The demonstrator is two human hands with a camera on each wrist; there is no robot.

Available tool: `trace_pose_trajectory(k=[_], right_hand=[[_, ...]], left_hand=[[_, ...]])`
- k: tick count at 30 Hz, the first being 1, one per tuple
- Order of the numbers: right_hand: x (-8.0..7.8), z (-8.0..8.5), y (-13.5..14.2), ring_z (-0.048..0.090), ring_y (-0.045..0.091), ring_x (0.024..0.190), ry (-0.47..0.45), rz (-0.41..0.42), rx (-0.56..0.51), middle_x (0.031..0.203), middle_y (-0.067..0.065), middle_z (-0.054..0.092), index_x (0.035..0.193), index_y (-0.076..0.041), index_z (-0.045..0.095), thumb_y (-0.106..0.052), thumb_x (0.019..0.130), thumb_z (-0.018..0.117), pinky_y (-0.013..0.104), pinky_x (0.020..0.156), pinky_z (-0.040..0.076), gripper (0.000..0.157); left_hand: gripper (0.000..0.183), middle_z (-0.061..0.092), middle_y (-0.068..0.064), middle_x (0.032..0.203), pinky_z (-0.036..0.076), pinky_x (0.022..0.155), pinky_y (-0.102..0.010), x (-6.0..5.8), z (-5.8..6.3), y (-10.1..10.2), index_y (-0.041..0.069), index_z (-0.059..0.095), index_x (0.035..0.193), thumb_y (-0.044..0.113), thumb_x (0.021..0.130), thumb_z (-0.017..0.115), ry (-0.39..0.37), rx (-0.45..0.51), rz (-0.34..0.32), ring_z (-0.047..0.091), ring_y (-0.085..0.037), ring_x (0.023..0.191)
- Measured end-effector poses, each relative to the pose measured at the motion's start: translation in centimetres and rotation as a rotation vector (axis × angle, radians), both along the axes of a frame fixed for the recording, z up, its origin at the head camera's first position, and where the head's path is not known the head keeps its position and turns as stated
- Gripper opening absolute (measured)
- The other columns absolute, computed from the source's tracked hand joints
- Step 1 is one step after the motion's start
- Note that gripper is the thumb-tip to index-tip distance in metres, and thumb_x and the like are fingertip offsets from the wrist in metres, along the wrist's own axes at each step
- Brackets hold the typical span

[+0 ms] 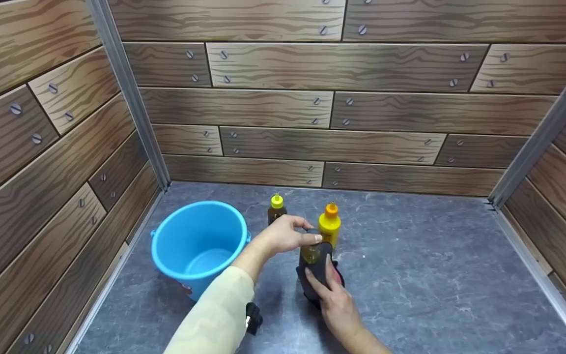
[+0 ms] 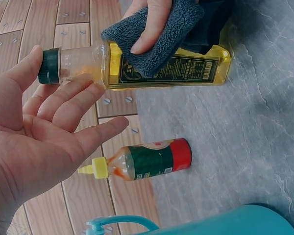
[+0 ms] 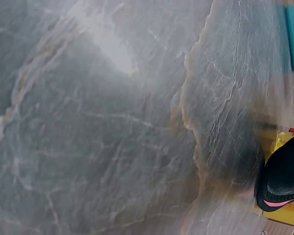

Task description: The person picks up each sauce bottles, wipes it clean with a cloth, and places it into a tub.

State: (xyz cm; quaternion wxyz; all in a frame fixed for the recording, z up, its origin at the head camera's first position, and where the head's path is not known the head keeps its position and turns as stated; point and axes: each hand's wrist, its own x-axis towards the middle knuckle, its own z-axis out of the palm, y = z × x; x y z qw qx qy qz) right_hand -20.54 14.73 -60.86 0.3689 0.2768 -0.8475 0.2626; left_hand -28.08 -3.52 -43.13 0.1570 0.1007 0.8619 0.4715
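Note:
A clear glass oil bottle [image 2: 223, 66] with a dark green cap [image 2: 49, 66] and a dark label stands upright on the table. At its top, my left hand [image 1: 283, 235] pinches the cap and neck between thumb and fingers. My right hand [image 1: 339, 305] grips a dark grey cloth [image 2: 174, 41] wrapped partly around the bottle's body, the thumb pressing it on one side. Pink shows along the cloth's edge in the right wrist view. Behind the hands are a sauce bottle [image 2: 154, 159] with a yellow nozzle cap and a yellow bottle [image 1: 329, 223] with an orange cap.
On the left stands a blue bucket [image 1: 199, 231], beside my left forearm. The grey marbled table [image 1: 435, 275] extends to the right of the bottles. Wood-patterned panels [image 1: 273, 110] with metal corner strips enclose the back and sides.

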Motion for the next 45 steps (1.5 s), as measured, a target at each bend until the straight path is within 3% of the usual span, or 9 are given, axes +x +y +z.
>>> trace_pose_trajectory(k=[8, 14, 20, 30, 41, 45], right_hand=[[0.6, -0.5, 0.3, 0.066, 0.049, 0.117, -0.09, 0.015, 0.021, 0.153, 0.035, 0.048, 0.138, -0.019, 0.073, 0.022, 0.067, 0.081, 0.047, 0.079, 0.063, 0.083], [1.0, -0.4, 0.4, 0.065, 0.045, 0.121, -0.138, -0.012, 0.092, 0.153, 0.033, 0.049, 0.138, -0.021, 0.074, 0.018, 0.071, 0.081, 0.046, 0.082, 0.063, 0.078], [1.5, 0.0, 0.6, 0.061, 0.046, 0.127, -0.338, -0.065, 0.218, 0.156, 0.033, 0.045, 0.141, -0.026, 0.072, 0.005, 0.087, 0.077, 0.052, 0.091, 0.06, 0.062], [1.4, 1.3, 0.5, 0.065, 0.048, 0.121, -0.503, -0.116, 0.378, 0.154, 0.032, 0.049, 0.139, -0.031, 0.073, 0.001, 0.092, 0.073, 0.056, 0.084, 0.06, 0.057], [0.3, 3.3, 0.6, 0.064, 0.043, 0.125, -0.748, -0.099, 0.441, 0.152, 0.027, 0.054, 0.135, -0.025, 0.076, -0.001, 0.095, 0.069, 0.055, 0.09, 0.059, 0.047], [-0.1, 3.7, 0.9, 0.061, 0.043, 0.13, -0.883, -0.075, 0.421, 0.157, 0.026, 0.05, 0.139, -0.023, 0.073, 0.0, 0.097, 0.069, 0.057, 0.096, 0.056, 0.048]], left_hand=[[0.025, 0.068, -0.008, 0.137, 0.048, 0.107, -0.057, 0.1, -0.2, 0.0, 0.019, 0.077, 0.11, 0.04, 0.096, 0.081, 0.005, -0.009, 0.007, 0.061, -0.032, 0.128], [0.027, 0.068, -0.008, 0.137, 0.049, 0.106, -0.057, 0.1, -0.1, -0.1, 0.018, 0.076, 0.112, 0.039, 0.097, 0.08, 0.0, -0.003, 0.003, 0.062, -0.032, 0.127], [0.025, 0.069, -0.008, 0.134, 0.049, 0.106, -0.055, 0.1, 0.0, 0.1, 0.018, 0.076, 0.11, 0.039, 0.097, 0.08, 0.001, 0.004, 0.001, 0.063, -0.031, 0.124], [0.027, 0.067, -0.008, 0.139, 0.049, 0.107, -0.056, 0.1, 0.1, 0.1, 0.02, 0.077, 0.112, 0.041, 0.096, 0.081, -0.008, -0.023, 0.007, 0.062, -0.031, 0.126], [0.024, 0.069, -0.007, 0.133, 0.049, 0.107, -0.058, 0.1, 0.1, 0.0, 0.02, 0.076, 0.109, 0.041, 0.097, 0.08, -0.009, -0.012, 0.007, 0.063, -0.03, 0.123], [0.026, 0.069, -0.005, 0.134, 0.049, 0.107, -0.057, 0.0, 0.0, 0.1, 0.021, 0.077, 0.111, 0.042, 0.097, 0.08, -0.011, -0.017, 0.003, 0.063, -0.03, 0.124]])
